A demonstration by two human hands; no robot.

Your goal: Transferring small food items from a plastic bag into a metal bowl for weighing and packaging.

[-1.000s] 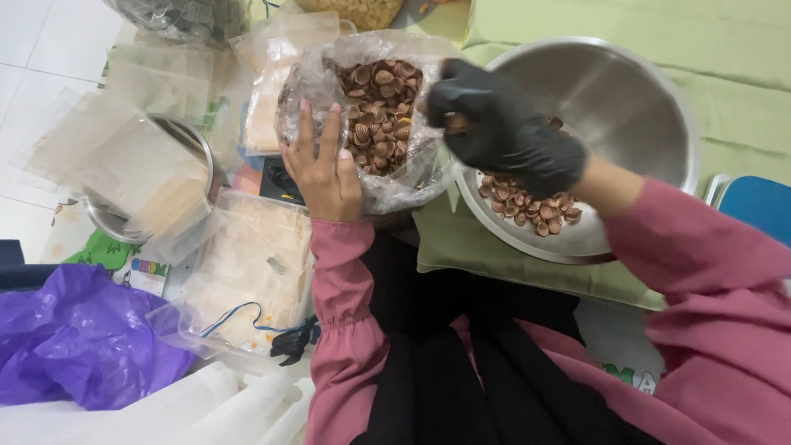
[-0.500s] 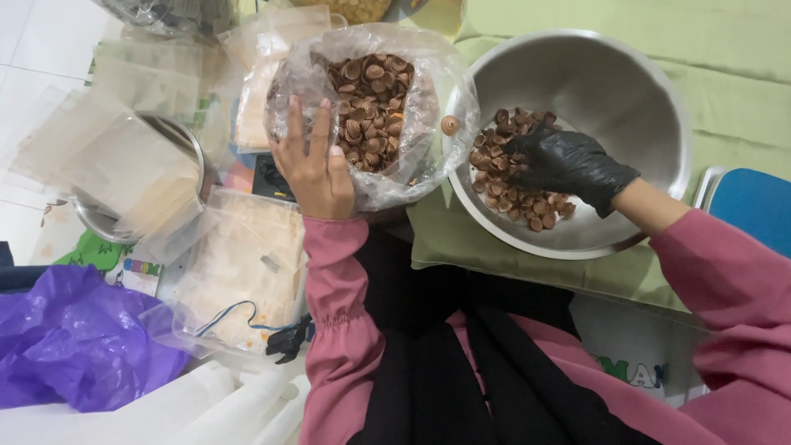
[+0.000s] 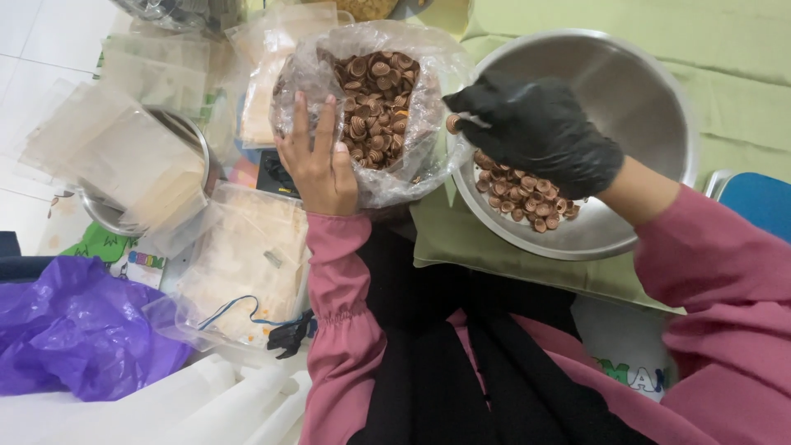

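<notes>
Here, a crinkled clear plastic bag (image 3: pixel 375 107) full of small brown ridged cup-shaped snacks (image 3: pixel 375 103) is being steadied by the bare left hand (image 3: pixel 320 165), its fingers spread flat against the bag's near side. Just right of the bag, the black-gloved right hand (image 3: pixel 540 132) is being held closed on a handful of the snacks above the large round steel bowl (image 3: pixel 651 124), where more are lying. By judgement, the bag's mouth is best being kept wide, the handful loosely gripped.
</notes>
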